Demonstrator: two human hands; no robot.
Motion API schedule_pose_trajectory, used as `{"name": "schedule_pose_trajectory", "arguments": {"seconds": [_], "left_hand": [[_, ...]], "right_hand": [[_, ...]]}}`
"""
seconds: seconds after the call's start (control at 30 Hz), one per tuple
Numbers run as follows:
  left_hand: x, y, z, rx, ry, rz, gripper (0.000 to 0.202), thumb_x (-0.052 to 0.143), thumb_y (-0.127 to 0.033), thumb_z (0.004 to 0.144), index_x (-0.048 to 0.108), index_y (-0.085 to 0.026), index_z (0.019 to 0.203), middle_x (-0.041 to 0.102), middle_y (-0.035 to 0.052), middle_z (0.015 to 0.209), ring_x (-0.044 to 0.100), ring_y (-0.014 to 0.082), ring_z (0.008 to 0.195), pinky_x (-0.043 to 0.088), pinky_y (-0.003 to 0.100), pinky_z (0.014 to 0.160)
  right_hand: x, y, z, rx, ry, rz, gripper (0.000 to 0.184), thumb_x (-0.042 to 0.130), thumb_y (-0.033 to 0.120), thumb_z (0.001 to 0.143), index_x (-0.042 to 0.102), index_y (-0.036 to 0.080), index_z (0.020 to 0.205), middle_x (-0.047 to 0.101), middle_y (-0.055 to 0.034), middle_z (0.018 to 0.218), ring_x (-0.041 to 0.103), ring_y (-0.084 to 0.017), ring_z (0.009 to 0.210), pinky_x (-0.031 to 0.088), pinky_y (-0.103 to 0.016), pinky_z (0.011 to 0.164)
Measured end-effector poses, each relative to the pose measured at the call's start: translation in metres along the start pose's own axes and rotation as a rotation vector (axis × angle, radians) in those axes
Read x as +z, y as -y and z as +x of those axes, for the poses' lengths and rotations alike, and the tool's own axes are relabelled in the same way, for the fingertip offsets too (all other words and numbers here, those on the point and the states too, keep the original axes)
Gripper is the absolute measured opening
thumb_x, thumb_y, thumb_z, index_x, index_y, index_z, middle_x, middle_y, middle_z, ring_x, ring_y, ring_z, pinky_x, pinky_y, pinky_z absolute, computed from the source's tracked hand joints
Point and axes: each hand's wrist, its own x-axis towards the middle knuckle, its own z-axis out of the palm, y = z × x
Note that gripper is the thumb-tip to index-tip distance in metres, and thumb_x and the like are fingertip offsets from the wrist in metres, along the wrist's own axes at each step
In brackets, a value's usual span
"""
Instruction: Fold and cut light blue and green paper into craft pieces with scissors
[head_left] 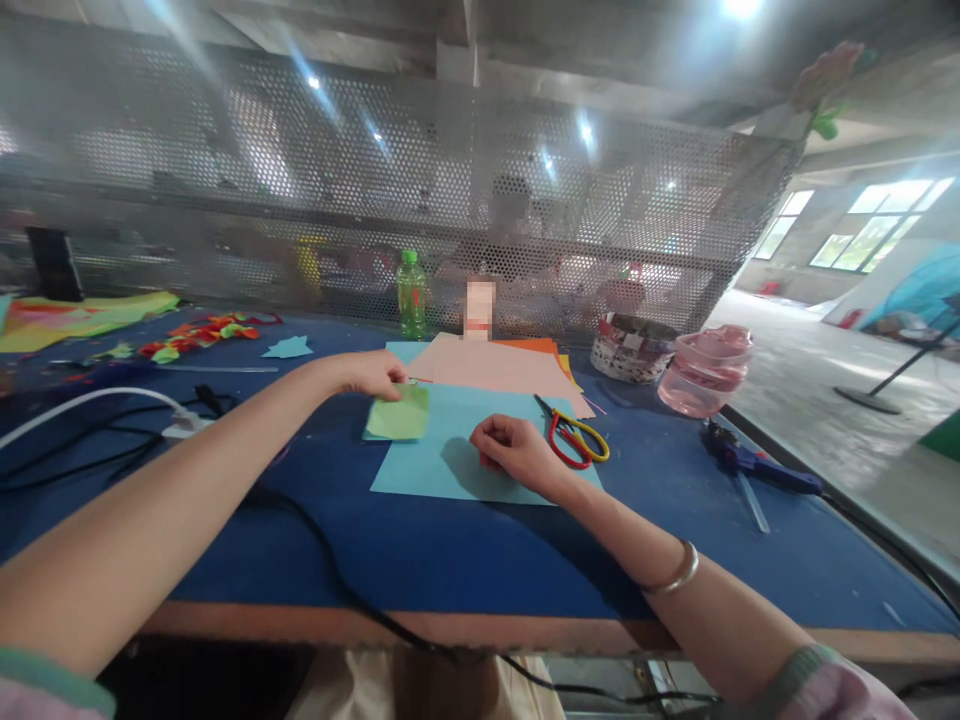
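Light green paper (pixel 397 413) lies at the left end of a turquoise card sheet (pixel 465 455), its longer axis running roughly across the view and tipped up slightly to the right. Its upper edge sits just under the left hand (pixel 371 375), by far the nearer of the two hands. That hand comes in from the left with its fingers bent downward and drawn together, their tips at the paper's top edge; the view does not settle whether they pinch the paper or only touch it. The right hand (pixel 510 450) rests farther right on the turquoise sheet, curled nearly closed with the knuckles up. A red speck (pixel 487 461) shows beneath its fingers, too small to name, and I cannot tell whether the hand has hold of it. Just beyond that hand lie red-and-yellow-handled scissors (pixel 576 440), blades pointing up and left. Pale pink paper (pixel 495 368) and orange paper (pixel 534 345) are stacked above the turquoise sheet on a blue tabletop (pixel 420 545). Farther right are a hot glue gun (pixel 757 470) with a clear glue stick (pixel 754 505), a pink plastic jar (pixel 705 372) and a woven basket (pixel 630 350). A green plastic bottle (pixel 411 295) stands at the far side, and a black cable (pixel 330 560) trails across the table.
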Motion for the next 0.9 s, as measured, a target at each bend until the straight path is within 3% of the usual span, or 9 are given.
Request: {"name": "schedule_pose_trajectory", "arguments": {"seconds": [0.2,0.3,0.4,0.47,0.57,0.67,0.73,0.83,0.9], "left_hand": [[-0.008,0.04,0.0,-0.222,0.006,0.232,0.005,0.06,-0.013,0.046,0.061,-0.016,0.05,0.066,0.0078,0.063,0.062,0.028,0.074,0.042,0.031,0.064],[-0.004,0.044,-0.005,-0.317,-0.01,0.314,0.012,0.065,-0.013,0.046,0.067,-0.016,0.057,0.071,0.0129,0.075,0.064,0.033,0.081,0.045,0.035,0.069],[-0.002,0.037,-0.012,-0.368,-0.083,0.366,0.032,0.069,-0.015,0.048,0.073,-0.016,0.08,0.069,0.0187,0.105,0.061,0.0395,0.098,0.046,0.041,0.076],[-0.001,0.026,-0.016,-0.341,-0.151,0.381,0.043,0.066,-0.016,0.055,0.071,-0.016,0.098,0.062,0.0205,0.121,0.057,0.0401,0.107,0.045,0.043,0.08],[0.005,0.003,-0.02,-0.235,-0.247,0.378,0.041,0.055,-0.024,0.073,0.064,-0.02,0.113,0.059,0.0156,0.128,0.055,0.0344,0.113,0.044,0.039,0.084],[0.021,-0.017,-0.02,-0.033,-0.356,0.269,0.029,0.047,-0.028,0.082,0.066,-0.022,0.103,0.065,0.0109,0.118,0.058,0.0297,0.109,0.043,0.036,0.085],[0.035,-0.022,-0.018,0.048,-0.336,0.186,0.025,0.054,-0.03,0.079,0.066,-0.022,0.099,0.066,0.0102,0.117,0.059,0.029,0.106,0.043,0.034,0.085],[0.052,-0.017,-0.013,0.012,-0.384,0.119,0.024,0.056,-0.033,0.078,0.065,-0.019,0.095,0.065,0.0148,0.115,0.059,0.0313,0.104,0.043,0.036,0.083],[0.06,-0.01,-0.01,-0.021,-0.387,0.106,0.021,0.056,-0.034,0.078,0.064,-0.017,0.089,0.066,0.0163,0.102,0.061,0.0324,0.098,0.044,0.037,0.081]], "right_hand": [[-0.002,-0.001,-0.001,0.008,-0.009,-0.04,0.014,0.054,0.031,0.083,0.056,0.018,0.078,0.058,0.0019,0.059,0.048,-0.008,0.05,0.037,-0.019,0.049],[-0.001,-0.002,0.0,0.004,-0.002,-0.041,0.013,0.054,0.03,0.083,0.056,0.018,0.079,0.058,0.0022,0.059,0.049,-0.008,0.05,0.038,-0.019,0.049],[-0.001,-0.003,0.0,-0.002,0.0,-0.041,0.014,0.054,0.031,0.083,0.056,0.018,0.079,0.057,0.0026,0.058,0.049,-0.008,0.05,0.038,-0.019,0.049],[-0.001,-0.005,0.0,-0.01,-0.002,-0.057,0.014,0.053,0.031,0.083,0.057,0.018,0.08,0.058,0.0024,0.059,0.05,-0.008,0.05,0.038,-0.019,0.05],[-0.002,-0.007,0.001,-0.039,-0.013,-0.096,0.014,0.053,0.03,0.084,0.058,0.018,0.08,0.059,0.002,0.06,0.052,-0.009,0.053,0.039,-0.02,0.052],[-0.005,-0.008,0.002,-0.071,-0.062,-0.157,0.014,0.051,0.029,0.085,0.058,0.018,0.08,0.06,0.0017,0.062,0.054,-0.01,0.055,0.041,-0.021,0.055],[-0.009,-0.007,0.003,-0.096,-0.11,-0.225,0.013,0.05,0.026,0.084,0.059,0.018,0.08,0.062,0.0009,0.064,0.056,-0.011,0.058,0.043,-0.022,0.058],[-0.017,-0.006,0.005,-0.134,-0.185,-0.33,0.011,0.051,0.023,0.083,0.061,0.018,0.082,0.065,-0.0002,0.068,0.059,-0.012,0.064,0.045,-0.024,0.065],[-0.023,-0.006,0.006,-0.149,-0.226,-0.407,0.012,0.051,0.022,0.083,0.062,0.018,0.083,0.066,-0.0006,0.07,0.06,-0.013,0.067,0.045,-0.025,0.067]]}}
